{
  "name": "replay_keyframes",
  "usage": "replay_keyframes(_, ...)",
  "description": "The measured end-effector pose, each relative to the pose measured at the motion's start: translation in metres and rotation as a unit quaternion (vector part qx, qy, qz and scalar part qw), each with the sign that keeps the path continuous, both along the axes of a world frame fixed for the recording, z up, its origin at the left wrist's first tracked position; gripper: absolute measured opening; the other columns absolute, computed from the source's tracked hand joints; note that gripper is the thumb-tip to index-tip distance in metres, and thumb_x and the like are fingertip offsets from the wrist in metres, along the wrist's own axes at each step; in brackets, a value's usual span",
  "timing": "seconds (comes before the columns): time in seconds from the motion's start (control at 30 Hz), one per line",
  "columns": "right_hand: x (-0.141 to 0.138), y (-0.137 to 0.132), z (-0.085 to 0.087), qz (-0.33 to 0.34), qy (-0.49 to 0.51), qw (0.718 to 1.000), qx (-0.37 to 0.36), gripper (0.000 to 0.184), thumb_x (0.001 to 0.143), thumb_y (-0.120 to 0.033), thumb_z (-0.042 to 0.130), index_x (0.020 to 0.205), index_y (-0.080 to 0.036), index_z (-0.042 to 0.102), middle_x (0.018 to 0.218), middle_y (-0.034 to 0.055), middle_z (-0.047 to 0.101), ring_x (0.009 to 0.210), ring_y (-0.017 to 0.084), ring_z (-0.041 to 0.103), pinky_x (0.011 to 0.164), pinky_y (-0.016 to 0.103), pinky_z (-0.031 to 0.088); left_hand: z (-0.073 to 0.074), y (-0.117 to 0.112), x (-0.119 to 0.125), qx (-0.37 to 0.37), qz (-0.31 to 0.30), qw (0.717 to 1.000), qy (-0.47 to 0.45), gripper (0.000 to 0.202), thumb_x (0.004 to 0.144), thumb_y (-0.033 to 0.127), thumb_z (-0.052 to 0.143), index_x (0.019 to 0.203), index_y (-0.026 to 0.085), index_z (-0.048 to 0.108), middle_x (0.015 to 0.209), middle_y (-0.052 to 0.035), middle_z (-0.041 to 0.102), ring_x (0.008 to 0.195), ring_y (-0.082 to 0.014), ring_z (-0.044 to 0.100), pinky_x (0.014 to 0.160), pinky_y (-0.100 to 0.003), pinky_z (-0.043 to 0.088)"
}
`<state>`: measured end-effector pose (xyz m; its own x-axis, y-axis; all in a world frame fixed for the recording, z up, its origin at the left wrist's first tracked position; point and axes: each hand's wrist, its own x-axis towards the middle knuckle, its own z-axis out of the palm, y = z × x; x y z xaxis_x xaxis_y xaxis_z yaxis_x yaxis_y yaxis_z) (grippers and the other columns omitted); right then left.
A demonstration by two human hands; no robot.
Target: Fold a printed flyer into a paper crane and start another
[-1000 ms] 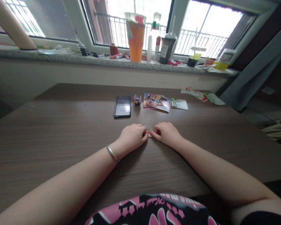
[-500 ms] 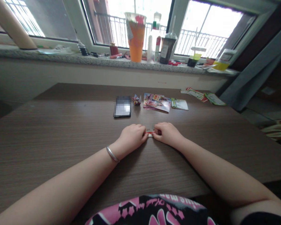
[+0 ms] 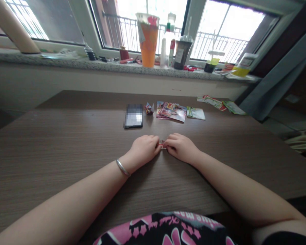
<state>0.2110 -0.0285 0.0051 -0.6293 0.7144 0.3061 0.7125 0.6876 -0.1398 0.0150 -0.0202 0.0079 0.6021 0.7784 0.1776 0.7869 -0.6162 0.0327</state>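
Paper strip: mostly hidden by the left hand and right hand; print too small to read.
Black-edged device: screen pixelated beyond reading.
Orange drink cup: straw cut off by the top edge.
Printed shirt: cut off by the bottom edge.

A lived-in room, probably in a home, is suggested by the everyday clutter kept on the speckled stone windowsill: a tall plastic cup of orange drink, a dark lidded drink cup and red pens. A balcony-style railing is seen through the windows, which are flanked by a grey curtain. A wood-grain table is set below the sill.
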Motion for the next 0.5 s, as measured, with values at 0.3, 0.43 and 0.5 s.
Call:
replay_keyframes(0.3, 0.001, -0.008, 0.006, 0.003, -0.064, 0.997, 0.040, 0.018, 0.087, -0.021, 0.053, 0.081, -0.023, 0.070, 0.080, 0.0028, 0.062, 0.073, 0.016, 0.052, 0.062, 0.027, 0.034, -0.001, 0.004, -0.002, -0.032, -0.005, 0.999, 0.003, 0.021, 0.093, 0.036, 0.044, 0.086, 0.019, 0.055, 0.087, -0.0051, 0.067, 0.079, -0.0207, 0.062, 0.065, -0.029, 0.043)
replay_keyframes(0.43, 0.004, -0.010, 0.009, -0.014, -0.055, 0.998, 0.013, 0.020, 0.086, -0.022, 0.054, 0.084, -0.025, 0.073, 0.080, 0.0019, 0.063, 0.073, 0.015, 0.054, 0.061, 0.026, 0.034, -0.002, 0.007, -0.005, -0.044, -0.022, 0.999, -0.004, 0.018, 0.093, 0.035, 0.045, 0.086, 0.020, 0.055, 0.086, -0.0034, 0.066, 0.078, -0.0197, 0.062, 0.063, -0.028, 0.042)
replay_keyframes(0.5, 0.006, -0.011, 0.010, -0.024, -0.051, 0.998, 0.000, 0.020, 0.086, -0.022, 0.054, 0.086, -0.026, 0.073, 0.081, 0.0017, 0.064, 0.074, 0.015, 0.055, 0.061, 0.026, 0.034, -0.003, 0.009, -0.006, -0.050, -0.028, 0.998, -0.012, 0.016, 0.092, 0.033, 0.046, 0.087, 0.021, 0.055, 0.086, -0.0024, 0.066, 0.079, -0.0190, 0.062, 0.064, -0.027, 0.041)
